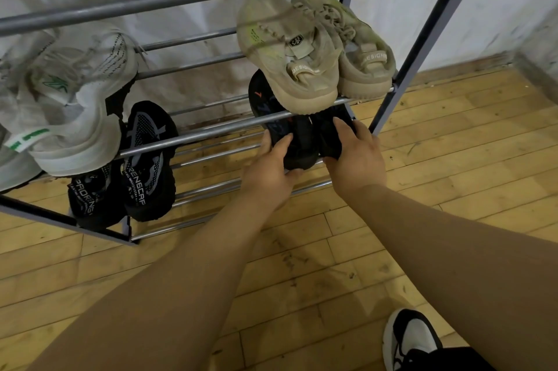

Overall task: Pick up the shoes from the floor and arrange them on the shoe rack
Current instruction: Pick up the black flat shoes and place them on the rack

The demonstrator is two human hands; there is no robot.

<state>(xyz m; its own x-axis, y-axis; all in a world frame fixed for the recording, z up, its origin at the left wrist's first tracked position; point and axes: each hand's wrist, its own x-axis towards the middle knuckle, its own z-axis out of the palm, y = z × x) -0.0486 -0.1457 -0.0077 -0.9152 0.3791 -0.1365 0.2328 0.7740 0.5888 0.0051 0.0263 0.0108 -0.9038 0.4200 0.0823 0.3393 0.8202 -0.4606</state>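
Black matte shoes sit at centre, on the lowest tier of the grey metal-tube shoe rack. The left hand grips one heel and the right hand clasps the other. At one o'clock, beige knit sneakers read "DESIGN". White sneakers lie at nine o'clock, above a scuffed wooden plank floor.

Soft, even indoor light; the wide lens bent the edges.
The light was moderate and diffuse, and shadows on the wooden floor stayed faint. Pale glints ran along the metal bars of the shoe rack. The white sneakers at the left edge looked smeared and soft, and the straight bars bowed toward the corners.
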